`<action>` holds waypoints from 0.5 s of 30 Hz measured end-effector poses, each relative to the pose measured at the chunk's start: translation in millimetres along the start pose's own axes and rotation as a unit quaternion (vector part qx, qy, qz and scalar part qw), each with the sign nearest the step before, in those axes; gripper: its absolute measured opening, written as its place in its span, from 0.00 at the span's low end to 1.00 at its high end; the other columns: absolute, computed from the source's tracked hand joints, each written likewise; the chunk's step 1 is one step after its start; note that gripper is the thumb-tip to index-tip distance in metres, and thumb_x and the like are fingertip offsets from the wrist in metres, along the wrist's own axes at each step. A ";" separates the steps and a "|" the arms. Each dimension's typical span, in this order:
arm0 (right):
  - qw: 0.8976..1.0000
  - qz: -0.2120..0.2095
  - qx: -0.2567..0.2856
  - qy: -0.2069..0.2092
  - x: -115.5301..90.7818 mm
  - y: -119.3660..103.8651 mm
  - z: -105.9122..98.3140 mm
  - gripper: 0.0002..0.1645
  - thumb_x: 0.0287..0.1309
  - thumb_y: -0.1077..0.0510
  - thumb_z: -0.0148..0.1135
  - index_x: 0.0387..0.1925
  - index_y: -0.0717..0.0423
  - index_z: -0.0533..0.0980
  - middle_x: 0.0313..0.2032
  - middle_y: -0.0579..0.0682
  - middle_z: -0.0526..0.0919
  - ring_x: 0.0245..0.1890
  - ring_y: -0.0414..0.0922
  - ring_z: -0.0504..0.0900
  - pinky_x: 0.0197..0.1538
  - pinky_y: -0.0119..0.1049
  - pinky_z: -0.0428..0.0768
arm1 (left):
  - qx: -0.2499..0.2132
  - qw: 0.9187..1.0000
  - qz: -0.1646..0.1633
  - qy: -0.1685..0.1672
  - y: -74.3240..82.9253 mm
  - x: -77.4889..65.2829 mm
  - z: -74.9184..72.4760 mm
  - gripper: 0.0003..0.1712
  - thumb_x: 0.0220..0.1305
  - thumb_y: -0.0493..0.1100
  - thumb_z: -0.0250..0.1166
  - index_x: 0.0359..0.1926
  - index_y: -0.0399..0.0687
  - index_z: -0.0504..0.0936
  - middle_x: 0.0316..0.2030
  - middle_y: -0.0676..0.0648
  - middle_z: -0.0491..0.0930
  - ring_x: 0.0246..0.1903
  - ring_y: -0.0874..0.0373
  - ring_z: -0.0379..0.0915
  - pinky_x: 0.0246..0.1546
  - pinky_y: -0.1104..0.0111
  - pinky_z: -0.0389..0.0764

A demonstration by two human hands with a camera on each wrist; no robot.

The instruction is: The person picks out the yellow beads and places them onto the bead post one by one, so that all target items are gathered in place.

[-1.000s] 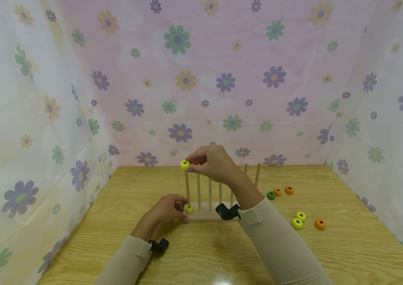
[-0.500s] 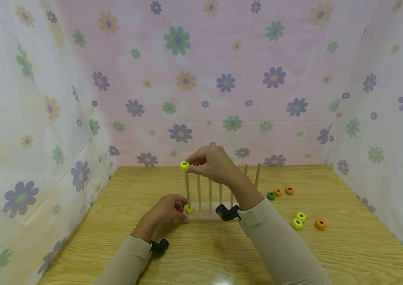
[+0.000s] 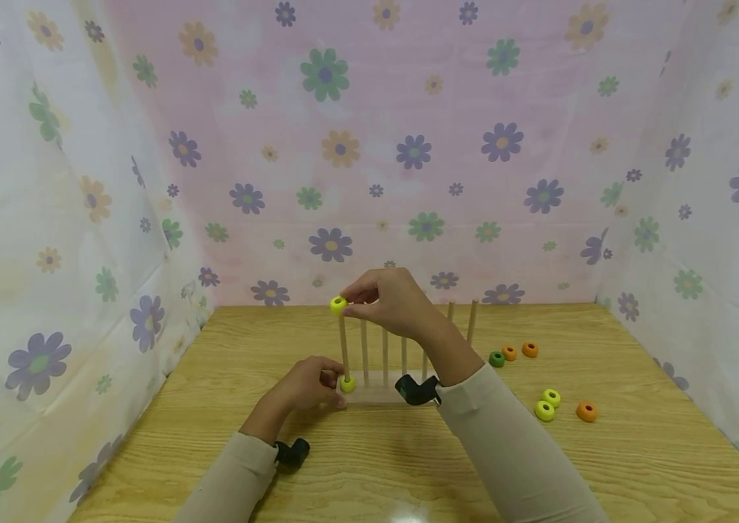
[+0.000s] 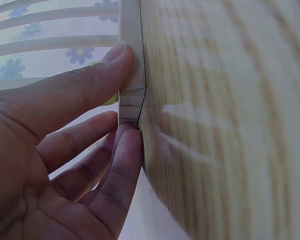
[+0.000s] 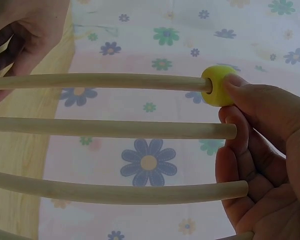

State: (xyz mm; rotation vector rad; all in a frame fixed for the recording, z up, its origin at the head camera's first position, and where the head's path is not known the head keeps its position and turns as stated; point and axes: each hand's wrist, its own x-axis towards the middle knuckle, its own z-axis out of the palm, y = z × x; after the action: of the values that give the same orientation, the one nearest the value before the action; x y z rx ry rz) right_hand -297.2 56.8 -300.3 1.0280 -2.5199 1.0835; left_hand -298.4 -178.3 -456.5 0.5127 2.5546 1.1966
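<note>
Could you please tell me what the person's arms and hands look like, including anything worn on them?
The left sleeve and right sleeve are long, beige and plain, ending near the wrists. The left hand and right hand wear no gloves. Each wrist bears a black, bent, rounded device: left device, right device. I can make out no lettering.

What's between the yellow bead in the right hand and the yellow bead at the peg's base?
Just the bare shaft of the leftmost peg runs between the upper yellow bead and the lower yellow bead; the head view shows this.
</note>
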 end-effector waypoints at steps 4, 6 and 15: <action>1.000 -0.001 0.005 0.001 -0.6 -1.0 -0.9 0.13 0.60 0.53 0.77 0.46 0.50 0.89 0.42 0.43 0.89 0.39 0.36 0.86 0.44 0.32 0.85 | 0.008 1.000 -0.002 0.005 -0.5 0.1 0.3 0.33 0.53 0.44 0.83 0.60 0.47 0.84 0.48 0.47 0.84 0.46 0.53 0.79 0.43 0.59 0.82; 1.000 -0.002 0.006 0.001 -0.9 -1.4 -1.3 0.13 0.60 0.54 0.77 0.46 0.50 0.89 0.42 0.43 0.89 0.39 0.36 0.87 0.44 0.32 0.85 | 0.009 1.000 -0.004 0.006 -0.6 0.2 0.4 0.34 0.53 0.45 0.83 0.61 0.48 0.83 0.49 0.46 0.84 0.48 0.52 0.79 0.44 0.58 0.83; 1.000 -0.010 0.005 0.001 -0.3 -0.6 -0.8 0.13 0.59 0.54 0.77 0.46 0.50 0.89 0.42 0.43 0.89 0.38 0.36 0.87 0.44 0.32 0.85 | 0.008 1.000 -0.013 0.006 -0.1 -0.8 0.4 0.35 0.52 0.45 0.83 0.62 0.47 0.83 0.50 0.45 0.85 0.50 0.52 0.80 0.43 0.58 0.84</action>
State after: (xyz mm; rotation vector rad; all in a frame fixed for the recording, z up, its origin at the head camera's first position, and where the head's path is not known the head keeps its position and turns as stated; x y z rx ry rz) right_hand -296.7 57.2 -299.5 1.0506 -2.4992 1.0937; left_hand -297.6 -178.5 -456.8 0.4753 2.5739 1.1748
